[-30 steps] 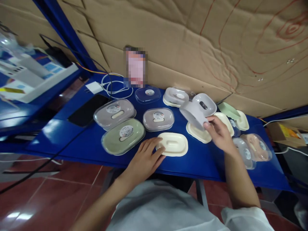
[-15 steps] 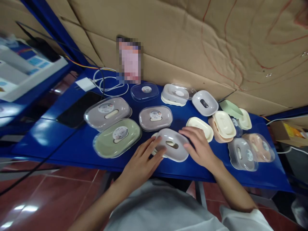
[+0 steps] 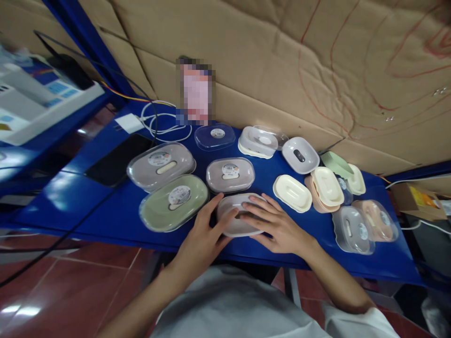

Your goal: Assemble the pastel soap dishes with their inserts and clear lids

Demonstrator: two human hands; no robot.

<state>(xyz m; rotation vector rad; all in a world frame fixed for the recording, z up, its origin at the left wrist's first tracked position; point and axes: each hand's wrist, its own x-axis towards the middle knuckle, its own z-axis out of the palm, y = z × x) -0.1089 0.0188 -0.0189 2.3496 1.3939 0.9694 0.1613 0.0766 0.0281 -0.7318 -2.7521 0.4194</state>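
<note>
A grey oval plastic soap dish [image 3: 229, 223] lies at the front edge of the blue table, in front of me. My left hand [image 3: 206, 230] curves round its left end, index finger at the far rim and thumb over the inside. Across its right half spreads my right hand [image 3: 278, 225], fingers over the top and thumb by the near rim. The fingers cover most of the dish's central slot. Just behind stands a grey dish with a clear lid and round label [image 3: 230, 174]. A green lidded dish [image 3: 172, 203] is left of my left hand.
Another grey lidded dish [image 3: 160, 165] sits back left, near a black phone [image 3: 118, 159] and a white charger [image 3: 129, 123]. To the right are a cream tray [image 3: 292, 192], a grey tray [image 3: 300, 155] and several stacked or lidded dishes. A cardboard wall [image 3: 253, 70] rises behind.
My right hand has moved left from the dish's right end to lie across its top. The grey dish has shifted slightly left and now sits flatter. My left hand has closed round its left end.
</note>
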